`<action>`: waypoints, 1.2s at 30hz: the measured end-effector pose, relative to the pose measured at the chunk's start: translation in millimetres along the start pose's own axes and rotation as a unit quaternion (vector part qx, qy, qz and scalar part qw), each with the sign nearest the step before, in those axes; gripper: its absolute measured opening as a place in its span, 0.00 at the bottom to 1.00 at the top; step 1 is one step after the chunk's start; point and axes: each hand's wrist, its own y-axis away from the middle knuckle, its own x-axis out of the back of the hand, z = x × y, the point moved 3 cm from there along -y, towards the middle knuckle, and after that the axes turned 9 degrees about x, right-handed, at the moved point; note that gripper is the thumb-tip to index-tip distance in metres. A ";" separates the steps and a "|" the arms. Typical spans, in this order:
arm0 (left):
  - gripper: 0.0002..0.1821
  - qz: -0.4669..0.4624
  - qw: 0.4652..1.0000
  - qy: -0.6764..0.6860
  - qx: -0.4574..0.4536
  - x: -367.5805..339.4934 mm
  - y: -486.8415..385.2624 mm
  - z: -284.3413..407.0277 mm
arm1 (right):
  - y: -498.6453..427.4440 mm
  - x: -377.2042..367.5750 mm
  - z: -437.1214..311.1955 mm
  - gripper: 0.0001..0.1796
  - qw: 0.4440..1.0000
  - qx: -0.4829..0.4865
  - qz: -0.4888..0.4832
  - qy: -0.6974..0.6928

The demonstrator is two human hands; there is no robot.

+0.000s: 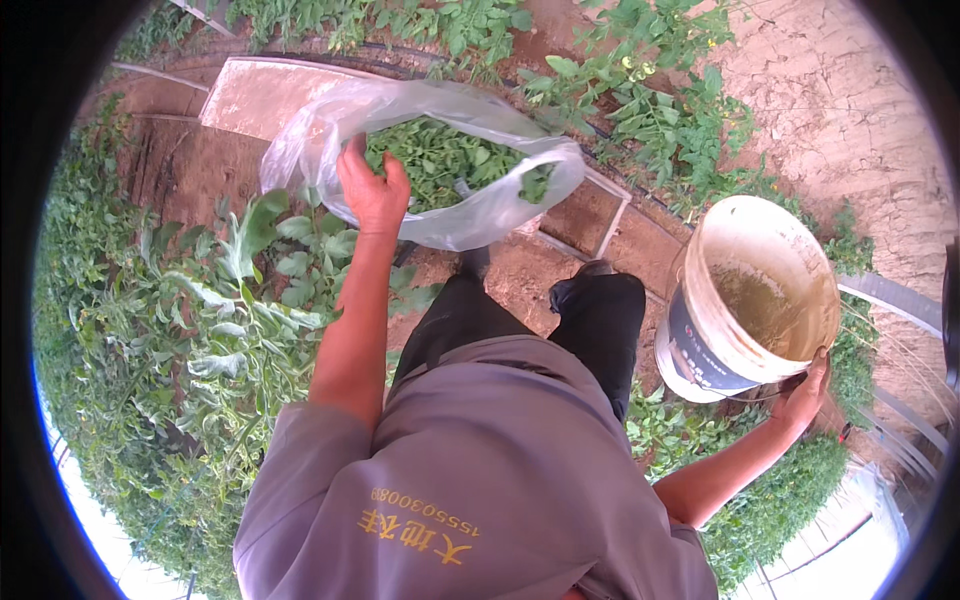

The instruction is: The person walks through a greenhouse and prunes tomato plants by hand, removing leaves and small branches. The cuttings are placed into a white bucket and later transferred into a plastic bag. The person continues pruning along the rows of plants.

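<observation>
My left hand (373,184) is at the near left side of the mouth of a clear plastic bag (457,223), its thumb raised and its fingers at the film. Inside the wide mouth lie many green leafy cuttings (442,161). On the right, my right hand (804,394) grips the lower rim of a white plastic bucket (757,300). The bucket is tilted, with its mouth towards the camera. A dark label with writing is on its side, and its stained inside holds something murky brown-green at the bottom.
Leafy plants (247,315) grow close on my left. Tomato-like plants (667,112) stand beyond the bag. A pale board (262,97) lies behind the bag, and a metal frame (611,225) is on the soil near my feet. Cracked bare earth (847,112) rises at the right.
</observation>
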 end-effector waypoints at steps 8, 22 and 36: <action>0.25 -0.092 0.995 0.000 0.024 1.0 27.4 13.6 | -8.6 -4.7 46.0 0.39 0.998 -0.007 -0.043 0.037; 0.19 -0.305 0.952 0.013 -0.031 -79.2 125.0 106.2 | -79.7 22.8 64.7 0.38 0.994 -0.043 -0.082 -0.057; 0.20 -0.329 0.883 -0.125 0.311 6.1 296.2 193.3 | -210.3 -109.7 108.7 0.45 0.910 0.068 -0.408 0.017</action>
